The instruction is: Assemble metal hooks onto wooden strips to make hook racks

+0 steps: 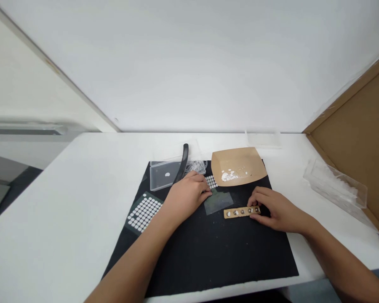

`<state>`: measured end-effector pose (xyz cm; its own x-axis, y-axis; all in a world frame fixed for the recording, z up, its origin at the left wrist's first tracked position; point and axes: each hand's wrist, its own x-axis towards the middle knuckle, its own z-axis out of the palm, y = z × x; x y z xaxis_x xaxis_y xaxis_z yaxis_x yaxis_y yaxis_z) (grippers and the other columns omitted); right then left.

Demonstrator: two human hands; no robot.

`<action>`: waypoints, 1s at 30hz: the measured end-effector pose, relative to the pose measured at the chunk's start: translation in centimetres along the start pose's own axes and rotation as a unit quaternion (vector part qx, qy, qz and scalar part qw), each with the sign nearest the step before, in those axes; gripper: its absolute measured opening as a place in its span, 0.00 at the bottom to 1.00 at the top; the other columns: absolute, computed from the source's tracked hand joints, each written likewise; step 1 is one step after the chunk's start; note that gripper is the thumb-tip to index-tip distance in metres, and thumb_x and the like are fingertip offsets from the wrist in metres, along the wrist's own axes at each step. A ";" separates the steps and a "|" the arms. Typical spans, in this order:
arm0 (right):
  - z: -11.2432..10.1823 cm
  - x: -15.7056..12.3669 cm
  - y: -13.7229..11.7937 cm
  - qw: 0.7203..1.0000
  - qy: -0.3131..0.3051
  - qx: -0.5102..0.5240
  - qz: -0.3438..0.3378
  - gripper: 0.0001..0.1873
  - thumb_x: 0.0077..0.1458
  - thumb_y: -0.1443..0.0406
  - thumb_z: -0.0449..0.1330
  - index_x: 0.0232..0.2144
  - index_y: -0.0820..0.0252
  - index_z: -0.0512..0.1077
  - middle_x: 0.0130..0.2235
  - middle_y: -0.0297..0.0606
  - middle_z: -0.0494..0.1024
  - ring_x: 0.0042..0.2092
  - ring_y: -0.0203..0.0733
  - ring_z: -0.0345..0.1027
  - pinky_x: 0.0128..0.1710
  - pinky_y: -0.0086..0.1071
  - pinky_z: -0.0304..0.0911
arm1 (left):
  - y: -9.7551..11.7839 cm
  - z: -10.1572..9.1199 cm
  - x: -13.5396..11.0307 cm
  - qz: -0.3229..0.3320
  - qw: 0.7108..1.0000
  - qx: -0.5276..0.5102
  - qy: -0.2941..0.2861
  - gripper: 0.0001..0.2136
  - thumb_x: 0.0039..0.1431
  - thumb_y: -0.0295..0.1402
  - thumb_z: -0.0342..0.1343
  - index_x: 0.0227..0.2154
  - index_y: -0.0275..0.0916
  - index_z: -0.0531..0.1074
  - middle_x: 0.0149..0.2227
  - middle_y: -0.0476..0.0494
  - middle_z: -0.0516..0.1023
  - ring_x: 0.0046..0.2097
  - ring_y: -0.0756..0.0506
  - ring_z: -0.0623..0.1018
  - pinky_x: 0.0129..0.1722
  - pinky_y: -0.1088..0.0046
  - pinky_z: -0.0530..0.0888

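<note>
My right hand [273, 209] grips the right end of a narrow tan strip [239, 212] between thumb and fingers. Along the strip sit several round metal pieces, some with white dots on them. My left hand [189, 192] is closed, its fingertips pressed together at the edge of a mostly clear sheet [217, 203]. What those fingers hold, if anything, is hidden. Rows of white dots [212, 182] show just beyond the left fingertips. Left of my forearm lies a green sheet with many white dots [145, 213], partly covered by the arm.
Beneath everything lies a black mat [221, 256] on a white table [60, 210]. A brown paper tray [240, 158] holds white bits. Behind my left hand are a clear box [160, 176] and a black curved handle [183, 158]. More clear boxes [336, 185] stand right, near cardboard [360, 139].
</note>
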<state>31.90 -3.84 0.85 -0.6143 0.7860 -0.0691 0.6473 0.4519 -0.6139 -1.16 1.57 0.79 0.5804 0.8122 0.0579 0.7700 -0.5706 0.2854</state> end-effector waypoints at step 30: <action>0.0 -0.1 -0.3 1.000 -0.004 -0.013 0.009 0.08 0.64 0.66 0.66 0.45 0.53 0.73 0.44 0.38 0.75 0.44 0.45 0.70 0.41 0.36 0.67 | 2.1 0.1 -0.3 0.011 0.994 0.103 -0.016 0.12 0.74 0.30 0.54 0.35 0.36 0.80 0.41 0.38 0.81 0.44 0.39 0.81 0.37 0.66 0.77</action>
<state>31.76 -4.02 1.08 -0.6053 0.7913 -0.0859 0.6700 0.4483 -0.5917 0.33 0.12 1.24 0.6027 0.7974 0.0294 0.7936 -0.6029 0.0819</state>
